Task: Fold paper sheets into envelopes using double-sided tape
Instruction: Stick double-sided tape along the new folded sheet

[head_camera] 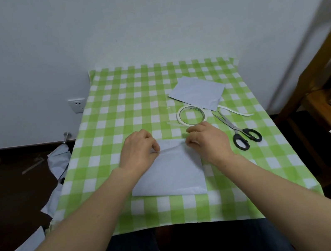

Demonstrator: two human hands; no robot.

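Observation:
A folded white paper sheet (171,173) lies in the middle of the green-checked table (114,112). My left hand (139,149) pinches its far edge on the left with curled fingers. My right hand (207,140) pinches the same far edge on the right. Just beyond my right hand lies a roll of double-sided tape (191,115). Black-handled scissors (239,129) lie to the right of my right hand. A finished white envelope (197,92) lies at the far right of the table.
A loose strip of tape backing (236,111) curls near the scissors. Crumpled paper sheets (57,165) lie on the dark floor at the left. A wooden chair (328,80) stands at the right. A wall socket (77,105) sits at the left behind the table.

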